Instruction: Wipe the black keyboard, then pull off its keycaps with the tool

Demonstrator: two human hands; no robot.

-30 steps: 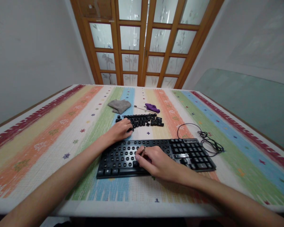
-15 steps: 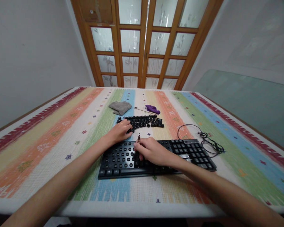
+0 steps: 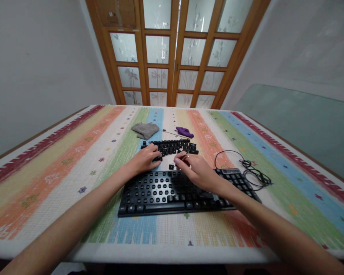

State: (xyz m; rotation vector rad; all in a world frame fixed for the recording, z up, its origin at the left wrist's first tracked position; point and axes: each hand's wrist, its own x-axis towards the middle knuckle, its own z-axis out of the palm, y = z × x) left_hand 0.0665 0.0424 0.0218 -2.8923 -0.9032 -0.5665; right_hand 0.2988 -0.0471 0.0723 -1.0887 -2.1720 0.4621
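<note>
A black keyboard (image 3: 160, 206) lies in front of me, many of its keycaps off and bare key posts showing; the bottom row and the number pad still have caps. My right hand (image 3: 193, 168) is closed round a keycap puller (image 3: 186, 154), mostly hidden by the fingers, above the keyboard's back edge. At its thin wire end is a single black keycap (image 3: 171, 167). My left hand (image 3: 145, 158) rests beyond the keyboard's back left edge, thumb and fingers closed on a dark keycap (image 3: 158, 158) beside the rows of loose keycaps (image 3: 172, 146).
Behind the loose keycaps lie a grey cloth (image 3: 145, 130), a thin brush-like stick (image 3: 172, 133) and a purple cloth (image 3: 184, 132). A coiled black cable (image 3: 253, 173) lies to the right of the keyboard. A striped cloth (image 3: 74, 183) covers the table.
My right hand has moved up and away from the middle of the keyboard, with a keycap now at the puller's end. My left hand has stayed nearly still.
</note>
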